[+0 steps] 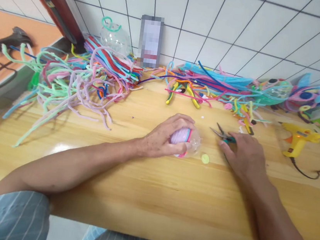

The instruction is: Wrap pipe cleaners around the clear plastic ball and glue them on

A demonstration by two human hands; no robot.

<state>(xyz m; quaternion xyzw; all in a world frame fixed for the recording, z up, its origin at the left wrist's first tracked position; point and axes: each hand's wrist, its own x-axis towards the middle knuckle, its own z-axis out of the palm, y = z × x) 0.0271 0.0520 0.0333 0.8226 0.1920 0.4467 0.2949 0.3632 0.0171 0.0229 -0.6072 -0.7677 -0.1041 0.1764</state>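
Near the middle of the wooden table, my left hand (172, 135) is wrapped round a clear plastic ball (195, 142). Lilac pipe cleaner with pink and blue edges covers part of the ball, partly hidden by my fingers. To the right, my right hand (247, 154) is closed round the green handles of a pair of pliers (221, 134). The thin jaws of the pliers stand apart and point left toward the ball. On the table between the hands lies a small yellow-green disc (205, 158), touched by neither.
Loose pipe cleaners (73, 86) spread over the left side, with more bundles (211, 79) along the tiled wall. Yellow-handled pliers (193, 97) lie among them. A yellow glue gun (299, 139) with a cord stands at right. A phone (150, 41) leans against the wall.
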